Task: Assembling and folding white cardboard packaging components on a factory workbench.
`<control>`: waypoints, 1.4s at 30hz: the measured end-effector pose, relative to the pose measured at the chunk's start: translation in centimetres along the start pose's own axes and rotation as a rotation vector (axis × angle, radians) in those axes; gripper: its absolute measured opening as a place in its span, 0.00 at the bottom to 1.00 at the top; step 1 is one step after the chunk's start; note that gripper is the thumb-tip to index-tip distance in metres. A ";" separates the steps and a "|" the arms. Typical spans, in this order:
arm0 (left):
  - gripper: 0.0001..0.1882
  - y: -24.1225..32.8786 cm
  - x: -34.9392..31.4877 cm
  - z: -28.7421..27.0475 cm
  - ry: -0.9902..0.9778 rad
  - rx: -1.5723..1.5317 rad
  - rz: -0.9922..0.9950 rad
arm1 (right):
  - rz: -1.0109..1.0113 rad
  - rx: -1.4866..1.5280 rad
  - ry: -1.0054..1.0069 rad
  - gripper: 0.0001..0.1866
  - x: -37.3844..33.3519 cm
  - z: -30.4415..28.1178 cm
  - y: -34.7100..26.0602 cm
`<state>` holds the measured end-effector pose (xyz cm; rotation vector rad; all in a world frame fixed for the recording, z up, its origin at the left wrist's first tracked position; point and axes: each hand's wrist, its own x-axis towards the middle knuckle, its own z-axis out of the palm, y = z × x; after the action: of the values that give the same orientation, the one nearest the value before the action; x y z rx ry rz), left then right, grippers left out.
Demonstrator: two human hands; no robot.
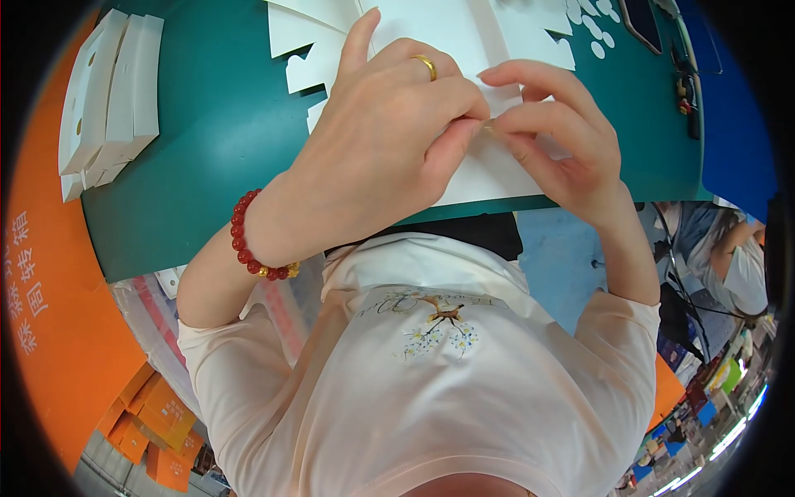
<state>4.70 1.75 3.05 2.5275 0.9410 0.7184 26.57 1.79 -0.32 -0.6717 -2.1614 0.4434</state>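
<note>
White card sheet lies flat on the green mat at about 12 o'clock, and both hands pinch it at one spot: left hand and right hand meet fingertip to fingertip. Folded blanks sit stacked at 10 o'clock; this sheet seems barely started.

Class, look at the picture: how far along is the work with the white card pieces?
Looks done: a stack of folded white card pieces sits at the left of the green table. In hand: the left hand and right hand pinch the edge of a white card blank together. Seemingly left: more flat blanks lie beyond the hands.
</note>
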 end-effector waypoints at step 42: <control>0.16 -2.8 -4.4 1.1 0.206 0.026 0.159 | -0.684 0.168 0.160 0.02 2.2 5.5 6.3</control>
<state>1.08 0.62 -0.64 2.6102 0.8224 1.0373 23.02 7.68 -5.61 0.1367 -2.0179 0.1868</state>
